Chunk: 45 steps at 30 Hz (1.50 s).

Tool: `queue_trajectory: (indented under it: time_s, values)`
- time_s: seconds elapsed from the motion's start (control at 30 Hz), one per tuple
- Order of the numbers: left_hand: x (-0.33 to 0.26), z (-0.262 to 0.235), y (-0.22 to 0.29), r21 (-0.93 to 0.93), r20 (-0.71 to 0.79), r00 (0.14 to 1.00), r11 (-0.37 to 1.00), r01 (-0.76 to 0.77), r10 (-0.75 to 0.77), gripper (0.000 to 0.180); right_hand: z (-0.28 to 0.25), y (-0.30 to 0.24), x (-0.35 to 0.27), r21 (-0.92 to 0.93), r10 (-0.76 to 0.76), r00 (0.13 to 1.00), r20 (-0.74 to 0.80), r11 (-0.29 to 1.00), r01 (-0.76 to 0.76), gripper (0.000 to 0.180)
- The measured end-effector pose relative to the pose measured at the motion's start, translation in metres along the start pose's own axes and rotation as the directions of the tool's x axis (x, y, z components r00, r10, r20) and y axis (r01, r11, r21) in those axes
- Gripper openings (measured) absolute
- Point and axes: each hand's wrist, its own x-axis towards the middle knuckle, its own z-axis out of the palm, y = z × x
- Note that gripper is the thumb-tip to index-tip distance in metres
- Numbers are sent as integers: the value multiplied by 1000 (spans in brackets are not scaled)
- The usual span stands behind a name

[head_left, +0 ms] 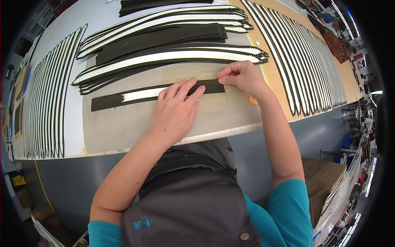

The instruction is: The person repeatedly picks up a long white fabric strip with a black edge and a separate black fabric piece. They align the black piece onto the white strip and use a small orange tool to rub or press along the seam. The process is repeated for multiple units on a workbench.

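A black strip with a white middle band point(108, 102) lies lengthwise on the grey mat point(123, 133) in front of me. My left hand point(175, 110) rests on the strip right of its middle, with fingers spread and pressing down. At the strip's right end, the thumb and forefinger of my right hand point(247, 80) are pinched on its upper corner. The part beneath my left fingers is hidden. Just beyond, a pile of black-and-white strips point(152, 61) with jagged ends lies across the mat. A small orange piece point(252, 100) sits by my right wrist.
Plain black strips point(164, 42) lie between the near pile and a farther pile of black-and-white strips point(164, 24). More strips are laid side by side in a left row point(53, 94) and a right row point(300, 66). The white table's front edge point(205, 135) runs close to my apron.
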Motion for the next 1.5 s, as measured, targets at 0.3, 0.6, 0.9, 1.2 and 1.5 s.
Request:
queue_trajectory:
  time_s: [0.3, 0.6, 0.9, 1.2, 1.5]
  values:
    - [0, -1, -4, -36, 36, 999, 999, 23, -22, 48, 59, 10, -56, -698, -706, 706, 45, 484, 528, 47]
    - [-6, -14, -14, -187, 89, 994, 979, 76, -60, 64, 41, 13, -62, -723, -589, 802, 94, 513, 462, 56]
    - [-6, -19, -15, -161, 118, 992, 985, 70, -51, 67, 23, 15, -62, -716, -553, 825, 116, 530, 456, 48]
    - [9, -25, -21, -90, 83, 997, 996, -5, 13, 42, 11, 0, -38, -595, -582, 813, 25, 645, 481, 36]
    - [38, -28, -30, -186, 30, 999, 982, 29, -24, 32, 13, -19, -23, -239, -228, 973, -18, 946, 218, 28]
